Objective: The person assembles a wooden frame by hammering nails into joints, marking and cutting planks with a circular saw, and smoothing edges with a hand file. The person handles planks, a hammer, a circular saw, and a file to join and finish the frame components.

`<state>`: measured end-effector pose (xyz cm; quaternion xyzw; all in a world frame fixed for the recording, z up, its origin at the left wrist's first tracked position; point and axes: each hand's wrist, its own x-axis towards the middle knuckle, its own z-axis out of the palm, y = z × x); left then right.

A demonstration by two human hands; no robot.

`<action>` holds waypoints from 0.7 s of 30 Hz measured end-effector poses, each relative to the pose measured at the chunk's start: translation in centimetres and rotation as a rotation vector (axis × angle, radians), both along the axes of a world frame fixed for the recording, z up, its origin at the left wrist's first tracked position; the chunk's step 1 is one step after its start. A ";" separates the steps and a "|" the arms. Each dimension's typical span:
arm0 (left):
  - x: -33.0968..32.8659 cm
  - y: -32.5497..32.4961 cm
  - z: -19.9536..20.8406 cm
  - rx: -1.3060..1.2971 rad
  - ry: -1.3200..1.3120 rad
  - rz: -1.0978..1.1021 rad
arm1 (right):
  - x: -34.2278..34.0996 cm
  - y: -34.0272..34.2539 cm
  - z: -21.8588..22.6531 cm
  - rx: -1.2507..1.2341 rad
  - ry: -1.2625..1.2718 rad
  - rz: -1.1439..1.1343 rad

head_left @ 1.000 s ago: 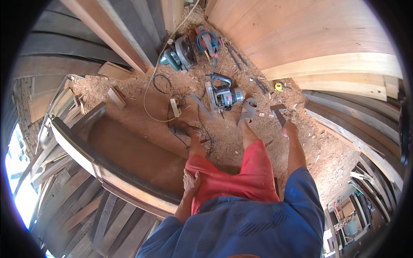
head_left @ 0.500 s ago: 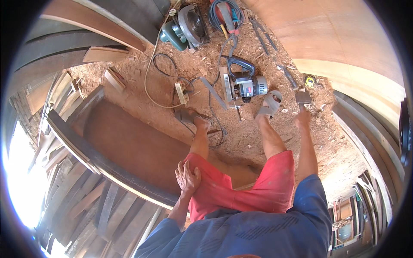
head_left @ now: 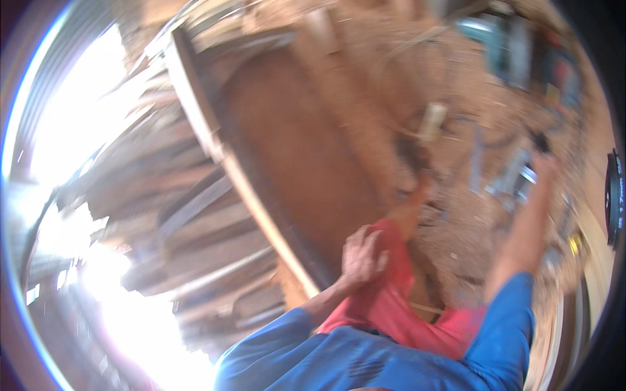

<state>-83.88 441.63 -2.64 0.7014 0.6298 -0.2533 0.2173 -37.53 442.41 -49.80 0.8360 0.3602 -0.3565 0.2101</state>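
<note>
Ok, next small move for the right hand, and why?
Probably settle the right hand on the power tool's dark handle: the hand appears to be at it, blur hides any grip, and the left hand rests on the red shorts, lending no support.

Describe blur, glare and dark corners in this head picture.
Head view: motion blur smears the right hand and pale block; the left hand and blue shirt are clearer. Head view, left side: white glare blots out detail. Head view, right side: fisheye vignetting blackens the corners.
</note>
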 end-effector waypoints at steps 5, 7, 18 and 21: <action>-2.9 -0.3 0.2 -0.098 0.031 0.166 | 0.8 0.7 -2.9 0.089 -0.156 -0.064; -3.5 -0.4 -0.2 -0.108 0.019 0.207 | 0.9 1.4 -3.0 0.071 -0.134 -0.049; -5.2 0.7 -0.1 -0.122 -0.004 0.198 | 0.1 1.2 -4.7 0.065 -0.042 -0.043; -5.2 1.4 -0.3 -0.075 -0.022 0.111 | 0.1 -1.3 -4.6 0.072 0.006 -0.059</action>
